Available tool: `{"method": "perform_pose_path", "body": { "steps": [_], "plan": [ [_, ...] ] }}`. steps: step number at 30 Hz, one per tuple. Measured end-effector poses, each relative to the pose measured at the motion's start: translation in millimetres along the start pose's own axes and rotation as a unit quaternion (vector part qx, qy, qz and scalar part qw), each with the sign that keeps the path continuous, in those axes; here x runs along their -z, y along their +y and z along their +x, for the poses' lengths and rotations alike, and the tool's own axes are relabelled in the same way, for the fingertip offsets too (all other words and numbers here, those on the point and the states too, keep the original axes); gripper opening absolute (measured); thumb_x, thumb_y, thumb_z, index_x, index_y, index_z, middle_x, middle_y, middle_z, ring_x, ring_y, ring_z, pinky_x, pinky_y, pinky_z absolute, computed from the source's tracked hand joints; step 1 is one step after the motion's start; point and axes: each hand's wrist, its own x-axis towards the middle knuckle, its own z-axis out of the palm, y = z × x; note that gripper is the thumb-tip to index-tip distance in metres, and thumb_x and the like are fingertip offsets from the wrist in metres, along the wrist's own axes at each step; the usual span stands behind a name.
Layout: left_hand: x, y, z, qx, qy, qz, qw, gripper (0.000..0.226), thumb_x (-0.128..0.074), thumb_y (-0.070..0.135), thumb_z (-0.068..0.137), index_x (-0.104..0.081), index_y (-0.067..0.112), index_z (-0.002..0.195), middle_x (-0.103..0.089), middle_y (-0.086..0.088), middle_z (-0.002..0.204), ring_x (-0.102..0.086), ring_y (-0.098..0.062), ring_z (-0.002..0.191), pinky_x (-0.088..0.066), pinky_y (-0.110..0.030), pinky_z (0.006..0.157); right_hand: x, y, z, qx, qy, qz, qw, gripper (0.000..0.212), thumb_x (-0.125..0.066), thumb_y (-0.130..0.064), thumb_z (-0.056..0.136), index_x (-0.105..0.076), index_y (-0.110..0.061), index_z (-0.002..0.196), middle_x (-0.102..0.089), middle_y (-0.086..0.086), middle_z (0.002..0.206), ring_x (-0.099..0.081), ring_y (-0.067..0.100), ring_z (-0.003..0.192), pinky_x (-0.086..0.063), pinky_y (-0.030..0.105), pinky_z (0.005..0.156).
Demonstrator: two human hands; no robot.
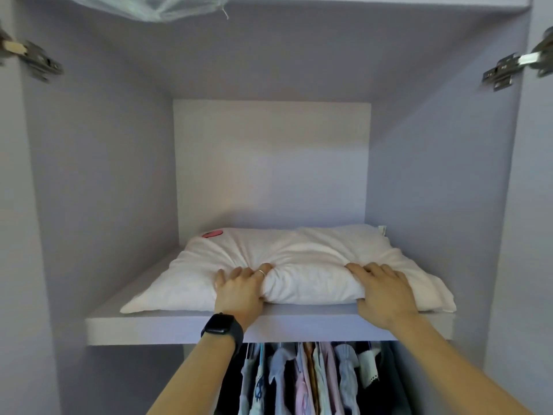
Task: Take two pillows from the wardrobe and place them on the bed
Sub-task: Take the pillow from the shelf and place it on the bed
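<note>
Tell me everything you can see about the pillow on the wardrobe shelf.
The pillow is white, soft-looking fabric, creased and puckered, with a pink mark near its back left corner and a small tag at its back right corner. It lies flat on the shelf, filling most of its width, front edge close to the shelf's lip. The left hand and the right hand both grip its front edge, bunching the fabric between them. Whether a second pillow lies beneath cannot be told.

A pale lilac laminate wardrobe interior fills the view, its back panel lighter. Metal door hinges sit on both side walls. Below the thick lilac shelf board, hanging pastel clothes crowd together. Crumpled, perhaps plastic, wrapping overhangs the top.
</note>
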Motion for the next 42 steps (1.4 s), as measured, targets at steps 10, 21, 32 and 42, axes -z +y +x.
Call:
{"method": "perform_pose_path", "body": {
  "steps": [10,21,32,42],
  "plan": [
    [17,-84,-59,-0.035,0.043,-0.112,0.992,0.076,-0.062,0.01,0.075,-0.044,0.035,0.144,-0.05,-0.001,0.146,-0.036,-0.029,0.141,-0.016,-0.057,0.115,34,-103,-118,0.048,0.153,0.067,0.985,0.064,-0.073,-0.03,0.05,-0.067,-0.026,0.114,-0.06,-0.004,0.085,-0.058,0.022,0.074,-0.036,0.025,0.046],
    [36,-56,-141,0.302,0.055,-0.571,0.761,0.066,-0.058,0.052,0.087,-0.025,0.046,0.145,-0.003,-0.001,0.161,-0.041,-0.019,0.112,-0.036,-0.033,0.095,-8,-243,-220,0.027,0.052,0.12,0.991,0.063,-0.075,-0.027,0.059,-0.055,-0.021,0.118,-0.055,-0.002,0.095,-0.054,0.019,0.066,-0.041,0.03,0.037],
    [20,-62,-127,0.301,0.044,-0.595,0.744,0.091,-0.065,0.06,0.082,-0.001,0.054,0.147,-0.046,-0.004,0.143,-0.054,-0.03,0.119,-0.043,-0.039,0.1,8,-188,-141,0.013,0.162,0.166,0.973,0.049,-0.056,-0.057,0.085,-0.06,-0.028,0.124,-0.055,0.003,0.128,-0.05,0.029,0.113,-0.049,0.044,0.086],
    [32,-38,-83,0.336,0.033,-0.468,0.817,0.094,-0.052,0.089,0.065,-0.002,0.065,0.141,-0.024,-0.014,0.154,-0.05,-0.041,0.121,-0.043,-0.042,0.083,14,-81,-5,-0.207,-0.092,0.318,0.921,0.106,-0.036,-0.1,0.061,0.001,-0.058,0.151,-0.013,0.01,0.166,-0.021,0.039,0.148,-0.022,0.054,0.118]
  ]
}}
